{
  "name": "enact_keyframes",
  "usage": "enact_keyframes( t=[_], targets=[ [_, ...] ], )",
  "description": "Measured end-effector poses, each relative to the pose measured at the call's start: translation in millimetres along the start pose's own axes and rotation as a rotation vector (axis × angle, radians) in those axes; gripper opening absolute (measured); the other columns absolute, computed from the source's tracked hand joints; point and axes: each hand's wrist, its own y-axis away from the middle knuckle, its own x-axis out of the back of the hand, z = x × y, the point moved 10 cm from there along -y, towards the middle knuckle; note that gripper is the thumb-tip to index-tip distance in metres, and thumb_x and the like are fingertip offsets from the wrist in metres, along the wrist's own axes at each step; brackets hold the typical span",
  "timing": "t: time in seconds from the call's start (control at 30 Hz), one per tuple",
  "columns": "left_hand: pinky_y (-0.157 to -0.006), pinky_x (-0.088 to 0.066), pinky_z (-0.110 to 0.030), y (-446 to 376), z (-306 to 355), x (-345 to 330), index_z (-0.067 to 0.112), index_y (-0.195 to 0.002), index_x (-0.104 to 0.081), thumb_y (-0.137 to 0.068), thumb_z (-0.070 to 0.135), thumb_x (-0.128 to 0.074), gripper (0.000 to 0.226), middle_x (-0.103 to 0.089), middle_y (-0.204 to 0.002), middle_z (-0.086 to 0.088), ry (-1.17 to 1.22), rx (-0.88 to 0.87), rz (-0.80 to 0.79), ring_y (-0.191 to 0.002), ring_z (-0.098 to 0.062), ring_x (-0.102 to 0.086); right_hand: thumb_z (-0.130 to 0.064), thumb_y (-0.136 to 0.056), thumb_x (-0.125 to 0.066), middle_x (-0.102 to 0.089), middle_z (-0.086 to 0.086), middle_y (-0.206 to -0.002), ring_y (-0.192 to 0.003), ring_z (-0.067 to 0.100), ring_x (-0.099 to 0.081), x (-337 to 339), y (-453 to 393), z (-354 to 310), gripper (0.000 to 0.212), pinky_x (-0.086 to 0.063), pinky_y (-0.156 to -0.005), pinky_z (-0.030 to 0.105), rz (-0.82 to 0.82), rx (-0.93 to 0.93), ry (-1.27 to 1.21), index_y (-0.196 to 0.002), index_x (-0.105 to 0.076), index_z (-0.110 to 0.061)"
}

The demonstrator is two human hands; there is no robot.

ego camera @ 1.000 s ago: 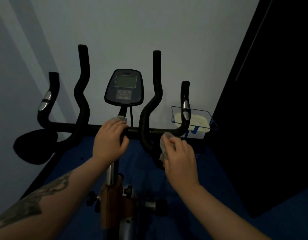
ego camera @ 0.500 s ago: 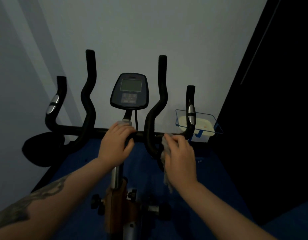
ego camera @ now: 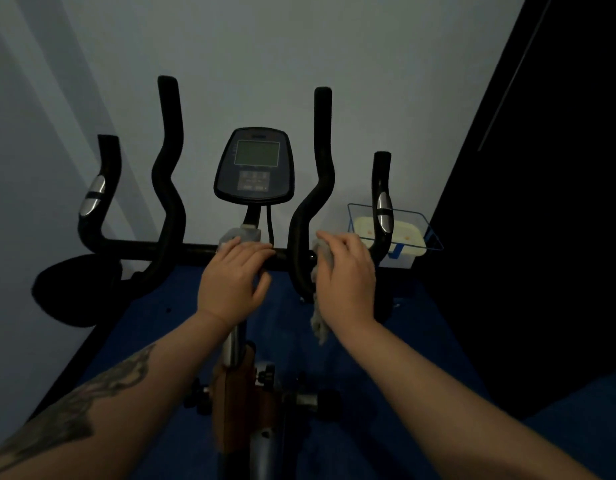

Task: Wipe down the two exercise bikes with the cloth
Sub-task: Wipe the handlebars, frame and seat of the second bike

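One exercise bike stands before me, its black handlebar [ego camera: 168, 209] branching into several upright grips around a dark console [ego camera: 254, 166]. My left hand [ego camera: 232, 282] grips the crossbar just below the console stem. My right hand [ego camera: 344, 275] holds a grey cloth [ego camera: 322, 292] wrapped around the crossbar to the right of the inner right grip; a loose end of the cloth hangs below the hand. The steel post and brown frame [ego camera: 235, 393] drop down between my forearms. No second bike is in view.
A black saddle-shaped pad [ego camera: 78, 289] sits low on the left by the pale wall. Behind the right grip a blue wire basket [ego camera: 428, 233] holds a cream item. A dark panel [ego camera: 542, 202] closes the right side. The floor [ego camera: 421, 358] is blue.
My right hand with the cloth has slid up and rightward along the bar, and more cloth now hangs below it. The left hand keeps its grip. My view has shifted slightly left.
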Motion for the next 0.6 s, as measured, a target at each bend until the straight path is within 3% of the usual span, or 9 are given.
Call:
enact_keyframes(
  t=[0.13, 0.3, 0.43, 0.53, 0.6],
  targets=[
    [-0.106, -0.039, -0.041, -0.2, -0.4, -1.7, 0.008, -0.109, -0.069, -0.085, 0.022, -0.046, 0.036, -0.068, -0.115, -0.006, -0.020, 0.004, -0.004, -0.106, -0.021, -0.064, -0.015, -0.092, -0.050, -0.058, 0.006, -0.113, -0.103, 0.021, -0.055, 10.9, 44.8, 0.5, 0.037, -0.048, -0.087, 0.036, 0.018, 0.076, 0.033, -0.126, -0.062, -0.011],
    [-0.107, -0.039, -0.042, -0.3, 0.4, -0.8, 0.007, -0.110, -0.069, -0.084, 0.021, -0.045, 0.037, -0.068, -0.115, -0.006, -0.013, -0.002, 0.001, -0.106, -0.022, -0.064, 0.002, -0.068, -0.076, -0.063, 0.012, -0.109, -0.093, 0.029, -0.060, 14.3, 25.7, -10.6, 0.054, -0.048, -0.076, 0.037, -0.113, 0.443, 0.342, -0.120, -0.065, -0.005],
    [-0.108, -0.037, -0.041, -0.6, -1.4, -1.9, 0.008, -0.110, -0.068, -0.084, 0.021, -0.044, 0.037, -0.068, -0.115, -0.006, -0.016, 0.007, 0.006, -0.106, -0.021, -0.063, -0.004, -0.069, -0.077, -0.062, 0.009, -0.112, -0.091, 0.025, -0.055, 26.2, 20.2, 9.2, 0.053, -0.047, -0.076, 0.037, -0.047, 0.305, 0.434, -0.121, -0.065, -0.009],
    [-0.110, -0.036, -0.040, 0.5, -3.6, -4.1, 0.008, -0.110, -0.068, -0.085, 0.020, -0.045, 0.036, -0.068, -0.115, -0.005, -0.019, 0.009, 0.008, -0.106, -0.021, -0.063, -0.009, -0.069, -0.076, -0.060, 0.007, -0.115, -0.093, 0.020, -0.046, 22.8, 53.1, 13.2, 0.061, -0.048, -0.081, 0.038, -0.064, 0.322, 0.462, -0.128, -0.061, -0.012],
    [-0.110, -0.035, -0.039, 0.9, -4.1, -5.5, 0.008, -0.111, -0.068, -0.085, 0.021, -0.044, 0.037, -0.067, -0.116, -0.005, -0.025, 0.009, -0.005, -0.107, -0.021, -0.063, -0.002, -0.065, -0.077, -0.062, 0.007, -0.112, -0.091, 0.023, -0.052, 25.2, 43.4, 13.7, 0.062, -0.048, -0.078, 0.038, -0.095, 0.325, 0.420, -0.124, -0.063, -0.011]
  ],
)
